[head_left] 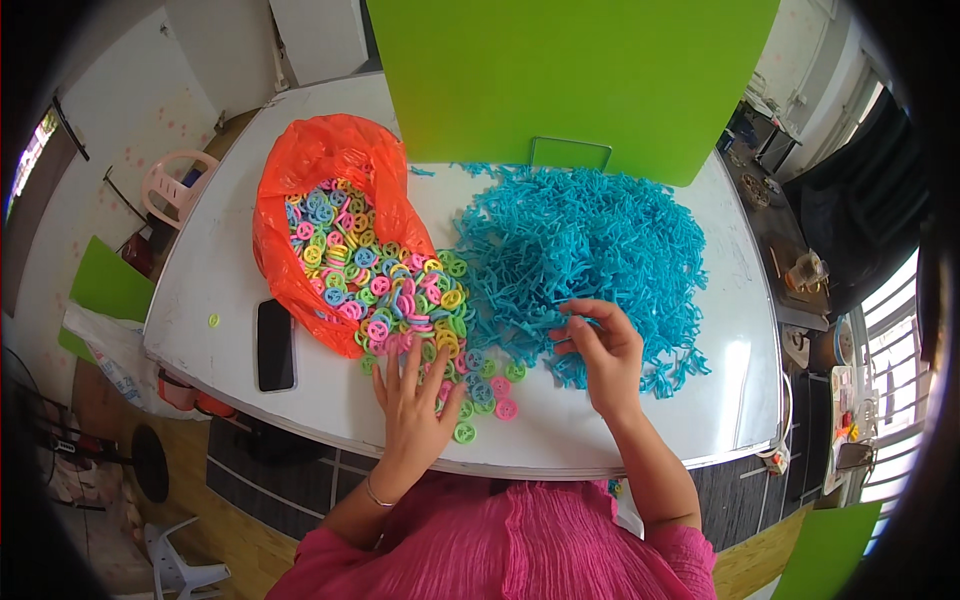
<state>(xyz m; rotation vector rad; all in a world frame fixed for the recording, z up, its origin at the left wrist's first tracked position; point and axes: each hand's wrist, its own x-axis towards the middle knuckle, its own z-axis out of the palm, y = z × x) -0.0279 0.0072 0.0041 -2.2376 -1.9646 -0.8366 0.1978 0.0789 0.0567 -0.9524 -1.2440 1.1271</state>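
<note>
Left hand (pixel 408 405): palm down, fingers spread, no grasp seen, lying at the near edge of the small coloured wheels (pixel 400 300). Right hand (pixel 607 350): thumb and fingers drawn together at the near edge of the heap of blue plastic pieces (pixel 590 250); whether a piece is pinched, cannot tell. Wheels spill from the orange bag (pixel 330 145) onto the white table (pixel 210 270); phone (pixel 274 345) left of them, green board (pixel 570 80) behind.

Risks (judgement): loose wheels near the front edge could roll off if the left hand sweeps them; wheels and blue pieces could mix where the piles meet; tangled blue pieces may lift in clumps.

Obscured: whatever is under the left palm; bag's depth; single blue shapes; board's top, cut off.
</note>
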